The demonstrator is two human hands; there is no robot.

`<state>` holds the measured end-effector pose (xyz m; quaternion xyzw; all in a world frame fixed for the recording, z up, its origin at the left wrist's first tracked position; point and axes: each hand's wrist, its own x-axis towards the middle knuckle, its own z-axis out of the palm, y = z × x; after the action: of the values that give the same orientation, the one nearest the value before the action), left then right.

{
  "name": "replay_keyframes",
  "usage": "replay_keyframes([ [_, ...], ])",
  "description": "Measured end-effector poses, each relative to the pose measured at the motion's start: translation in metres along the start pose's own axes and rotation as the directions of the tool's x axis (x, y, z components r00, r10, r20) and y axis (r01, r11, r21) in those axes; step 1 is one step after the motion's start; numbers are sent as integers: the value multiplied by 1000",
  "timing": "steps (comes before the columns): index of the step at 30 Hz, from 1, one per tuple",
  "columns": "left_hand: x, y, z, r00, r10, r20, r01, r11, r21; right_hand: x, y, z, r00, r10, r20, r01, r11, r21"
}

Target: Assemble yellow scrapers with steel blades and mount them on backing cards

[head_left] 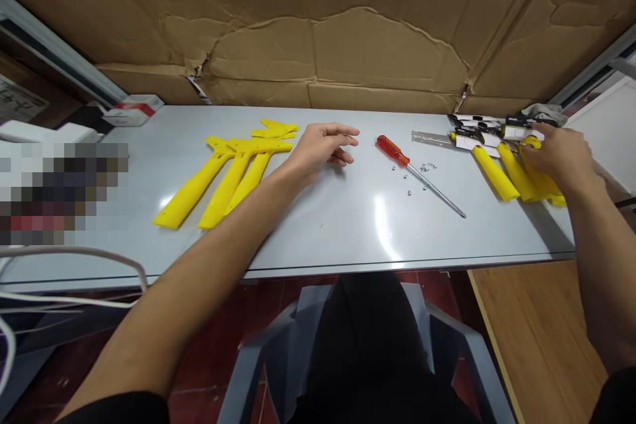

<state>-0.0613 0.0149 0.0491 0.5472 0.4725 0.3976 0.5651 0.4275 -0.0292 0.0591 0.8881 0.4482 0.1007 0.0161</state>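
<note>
My left hand (328, 147) hovers over the middle of the table with its fingers apart and nothing in them. To its left lie several yellow plastic handles (183, 195). Between my hands is a screwdriver (395, 151) with a red handle, its tip pointing to the near right. Small metal screws (409, 193) are scattered beside its shaft. My right hand (566, 152) is at a pile of yellow-handled saws (494, 172) with black and white card sleeves. Its fingers are curled on one yellow handle there, partly hidden by the hand. One bare metal blade (432, 138) sticks out leftward from the pile.
A cardboard wall (318, 53) stands along the table's back edge. A small white and red box (133, 110) is at the back left corner. White cables (74, 252) loop at the near left. Below the front edge is a blue-grey plastic chair (258, 351).
</note>
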Motion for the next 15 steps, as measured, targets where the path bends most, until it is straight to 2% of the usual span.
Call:
replay_keyframes([
  [3, 0, -1, 0, 1000, -3, 4, 3, 1000, 3, 0, -4, 0, 1000, -7, -10, 8, 999, 31],
  [10, 0, -1, 3, 1000, 11, 6, -11, 999, 34, -10, -19, -6, 998, -35, 56, 32, 998, 45],
  [11, 1, 1, 2, 999, 32, -7, -31, 996, 78, -14, -22, -8, 999, -38, 25, 37, 999, 39],
  [13, 2, 6, -6, 990, 128, -49, -109, 952, 287, -26, -32, -16, 993, -64, -100, 68, 997, 32],
  [14, 3, 10, -13, 977, 200, -75, -147, 884, 444, -33, -41, -23, 981, -94, -171, 100, 994, 31],
  [15, 2, 15, -21, 958, 274, -79, -167, 764, 623, -40, -51, -31, 964, -136, -230, 149, 988, 40],
])
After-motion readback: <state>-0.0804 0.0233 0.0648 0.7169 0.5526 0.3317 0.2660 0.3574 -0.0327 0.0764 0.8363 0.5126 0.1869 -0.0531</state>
